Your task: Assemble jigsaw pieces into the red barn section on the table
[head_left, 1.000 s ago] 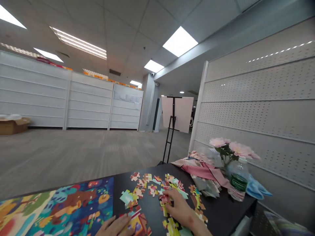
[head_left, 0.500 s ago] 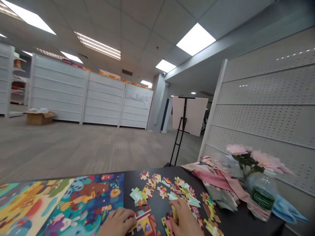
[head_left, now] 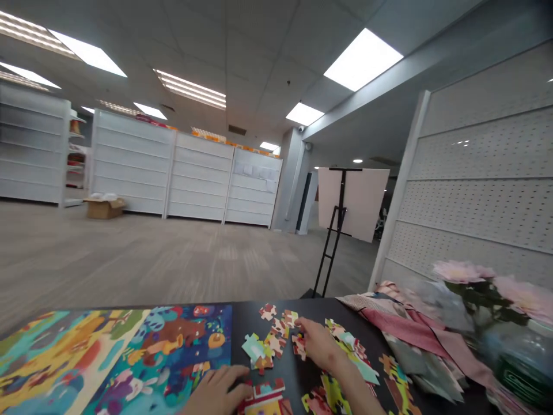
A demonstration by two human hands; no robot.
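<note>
My left hand (head_left: 218, 392) lies at the table's near edge, fingers stretched out and thumb apart. Its fingertips touch a joined section of jigsaw puzzle (head_left: 264, 395) with red, white and yellow parts. Farther out, my right hand (head_left: 318, 343) reaches over the loose pieces with its index finger extended. That fingertip is at a cream and red puzzle piece (head_left: 289, 318); another red piece (head_left: 299, 346) lies under the hand, partly hidden. Around them are a pale green piece (head_left: 256, 349) and several others. A colourful picture sheet (head_left: 173, 346) lies to the left.
On the black table's right side lie crumpled pink and grey wrapping (head_left: 410, 334), a plastic bottle with a green label (head_left: 521, 369) and pink flowers (head_left: 462, 274). Beyond the table stands an easel (head_left: 332, 242). White shelving (head_left: 199, 176) and a cardboard box (head_left: 103, 207) are farther off.
My right hand has moved forward from the near pieces to those farther out. My left hand stays by the joined section. The view has turned slightly left.
</note>
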